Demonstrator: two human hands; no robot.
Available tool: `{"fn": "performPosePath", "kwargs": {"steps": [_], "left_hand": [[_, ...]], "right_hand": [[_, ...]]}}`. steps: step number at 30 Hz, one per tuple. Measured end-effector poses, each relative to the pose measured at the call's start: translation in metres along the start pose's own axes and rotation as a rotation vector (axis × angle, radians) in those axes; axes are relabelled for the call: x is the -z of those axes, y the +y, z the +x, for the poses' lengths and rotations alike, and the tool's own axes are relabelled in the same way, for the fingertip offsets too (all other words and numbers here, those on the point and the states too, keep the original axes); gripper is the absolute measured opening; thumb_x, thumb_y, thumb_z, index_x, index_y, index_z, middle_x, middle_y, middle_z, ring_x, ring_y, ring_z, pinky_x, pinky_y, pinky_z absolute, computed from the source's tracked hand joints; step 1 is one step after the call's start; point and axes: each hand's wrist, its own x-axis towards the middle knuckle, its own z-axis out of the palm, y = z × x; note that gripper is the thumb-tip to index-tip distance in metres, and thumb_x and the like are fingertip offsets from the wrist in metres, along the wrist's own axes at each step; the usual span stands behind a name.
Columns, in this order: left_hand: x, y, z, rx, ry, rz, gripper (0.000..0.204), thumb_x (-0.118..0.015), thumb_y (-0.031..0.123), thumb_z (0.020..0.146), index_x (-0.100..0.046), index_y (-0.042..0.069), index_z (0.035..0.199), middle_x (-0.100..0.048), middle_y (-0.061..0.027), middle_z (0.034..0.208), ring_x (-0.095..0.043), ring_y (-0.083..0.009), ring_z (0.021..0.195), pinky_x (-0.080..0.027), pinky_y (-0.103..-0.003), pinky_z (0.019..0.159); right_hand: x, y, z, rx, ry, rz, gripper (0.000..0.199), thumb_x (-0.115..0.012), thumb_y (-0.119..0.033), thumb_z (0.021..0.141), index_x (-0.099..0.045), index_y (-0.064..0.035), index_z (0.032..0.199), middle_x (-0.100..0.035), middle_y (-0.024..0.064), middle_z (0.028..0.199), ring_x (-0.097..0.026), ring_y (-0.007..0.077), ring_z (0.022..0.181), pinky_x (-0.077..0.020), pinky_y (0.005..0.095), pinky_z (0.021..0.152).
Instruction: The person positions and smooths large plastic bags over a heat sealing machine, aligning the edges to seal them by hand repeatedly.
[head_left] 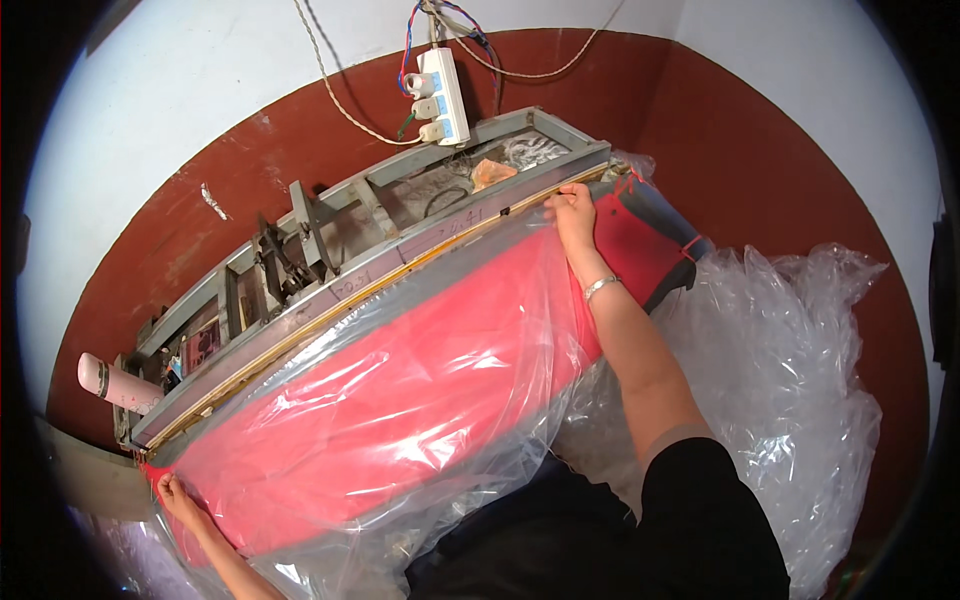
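Note:
A long red and grey fabric bundle (400, 410) lies slantwise in front of me, mostly under clear plastic film (540, 330). The far right end of the fabric shows red and dark grey, with thin red ties on it. My left hand (178, 500) is closed at the bundle's near left corner, with its fingers pinching the film's edge there. Reaching across, my right hand (572, 215) pinches the film near the right end of a long metal bar (400, 265) that has a yellowish strip along it. The fingertips' exact hold is hard to see.
Behind the bar, a grey metal frame (375, 205) holds a crumpled orange piece (492, 174) and loose bits. A pink bottle (120, 385) stands at its left end. A white power strip (443, 95) with plugs hangs above. Crumpled clear plastic (780, 400) heaps at right.

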Motion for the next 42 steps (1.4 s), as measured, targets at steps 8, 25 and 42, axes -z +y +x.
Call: {"fn": "performPosePath", "kwargs": {"steps": [8,25,42], "left_hand": [[-0.011,0.017,-0.012,0.048,0.013,0.003,0.005,-0.051,0.007,0.082,-0.052,0.007,0.087,-0.046,0.0045,0.078,-0.04,-0.0053,0.067,-0.034,-0.018,0.06],[-0.051,0.186,-0.116,-0.106,-0.115,-0.109,0.004,-0.051,0.004,0.083,-0.05,0.007,0.085,-0.05,0.0024,0.072,-0.046,-0.0043,0.063,-0.036,-0.017,0.056],[-0.014,0.163,-0.221,-0.231,-0.629,1.099,0.068,-0.064,0.032,0.073,-0.035,0.007,0.129,-0.024,-0.0126,0.139,-0.015,-0.0322,0.13,-0.015,-0.057,0.099]], "right_hand": [[0.017,-0.028,-0.033,0.405,-0.131,0.195,0.021,-0.057,0.0,0.078,-0.043,-0.0046,0.093,-0.052,0.0026,0.077,-0.051,0.0076,0.069,-0.0424,0.0213,0.057],[-0.107,-0.158,-0.207,0.655,-0.892,-0.341,0.024,-0.057,-0.011,0.078,-0.055,-0.0029,0.101,-0.057,0.007,0.097,-0.053,0.0155,0.091,-0.0413,0.0267,0.081],[-0.077,-0.089,-0.239,0.416,-1.062,-0.421,0.014,-0.062,-0.011,0.075,-0.058,0.0002,0.069,-0.055,0.0081,0.058,-0.051,0.0108,0.054,-0.04,0.0256,0.05]]}}
